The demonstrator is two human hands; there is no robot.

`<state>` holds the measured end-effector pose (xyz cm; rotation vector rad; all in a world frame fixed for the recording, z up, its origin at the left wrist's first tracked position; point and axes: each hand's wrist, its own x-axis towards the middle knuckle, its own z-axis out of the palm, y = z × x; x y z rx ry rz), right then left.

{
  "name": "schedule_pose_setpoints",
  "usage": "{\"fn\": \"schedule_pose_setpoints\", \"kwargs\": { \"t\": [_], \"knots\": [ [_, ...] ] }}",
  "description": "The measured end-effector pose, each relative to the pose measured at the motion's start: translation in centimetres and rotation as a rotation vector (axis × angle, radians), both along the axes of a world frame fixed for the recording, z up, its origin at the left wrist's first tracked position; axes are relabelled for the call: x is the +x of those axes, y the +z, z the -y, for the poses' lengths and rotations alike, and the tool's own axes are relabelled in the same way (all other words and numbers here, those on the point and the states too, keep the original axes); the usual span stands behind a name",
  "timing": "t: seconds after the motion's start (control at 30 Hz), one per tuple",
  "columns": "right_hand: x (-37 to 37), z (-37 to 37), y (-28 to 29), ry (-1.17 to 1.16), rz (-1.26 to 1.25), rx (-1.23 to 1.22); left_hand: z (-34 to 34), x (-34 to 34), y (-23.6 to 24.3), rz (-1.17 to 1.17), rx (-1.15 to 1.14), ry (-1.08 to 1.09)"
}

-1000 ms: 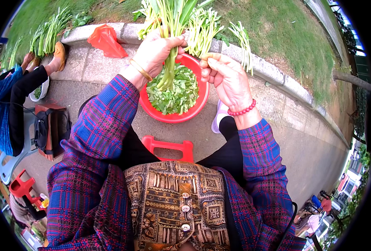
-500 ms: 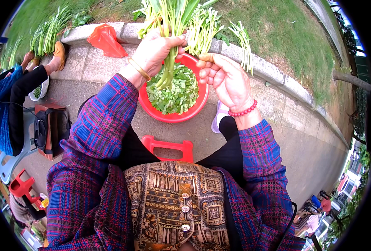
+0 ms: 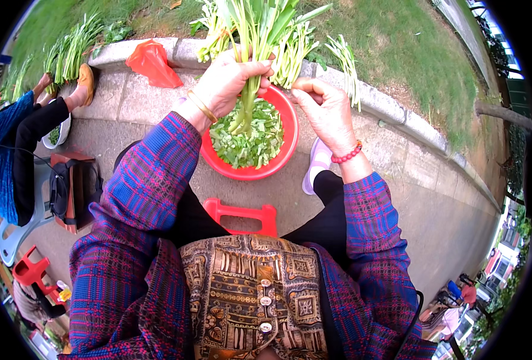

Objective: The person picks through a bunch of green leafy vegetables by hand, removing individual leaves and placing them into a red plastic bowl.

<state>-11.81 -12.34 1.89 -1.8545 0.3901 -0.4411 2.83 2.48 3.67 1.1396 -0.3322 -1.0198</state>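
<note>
My left hand (image 3: 223,85), a bangle at its wrist, is wrapped round a bunch of leafy greens (image 3: 247,103). The leaves point away from me and the thick stem ends hang over a red plastic basin (image 3: 248,173). Cut green pieces (image 3: 248,151) cover the inside of the basin. To the right of the bunch, my right hand (image 3: 326,114) with a red bead bracelet has thumb and fingers pinched together. Anything between those fingertips is too small to make out.
Trimmed stalks (image 3: 344,66) lie along the stone kerb (image 3: 392,111), with a red plastic bag (image 3: 154,63) to their left. A red stool (image 3: 269,219) stands between my legs. Another person (image 3: 5,162) sits at the left beside a bag (image 3: 74,189) and white bucket (image 3: 59,133).
The bunch and my left hand have shifted slightly to the right. My right hand's fingers have drawn into a tighter pinch, with its other fingers curled in.
</note>
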Motion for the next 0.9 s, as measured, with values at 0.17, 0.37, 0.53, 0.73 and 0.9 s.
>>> {"fn": "schedule_pose_setpoints", "kwargs": {
  "t": [0.17, 0.37, 0.53, 0.73, 0.9],
  "knots": [
    [0.6, 2.0, 0.9, 0.033, -0.013, 0.216, 0.1, -0.4, -0.5, -0.016, -0.031, -0.038],
    [0.8, 0.9, 2.6, -0.108, 0.132, 0.322, 1.0, -1.8, -1.4, 0.058, -0.068, -0.090],
    [0.8, 1.7, 2.5, -0.205, 0.125, 0.351, 1.4, -3.1, -1.2, 0.046, -0.029, -0.151],
    [0.6, 2.3, 2.3, -0.246, 0.117, 0.449, 1.8, -4.0, -1.1, 0.037, 0.008, -0.184],
    [0.2, 2.5, 2.4, -0.224, 0.149, 0.524, 1.7, -3.4, -1.8, -0.066, -0.006, -0.183]
  ]
}}
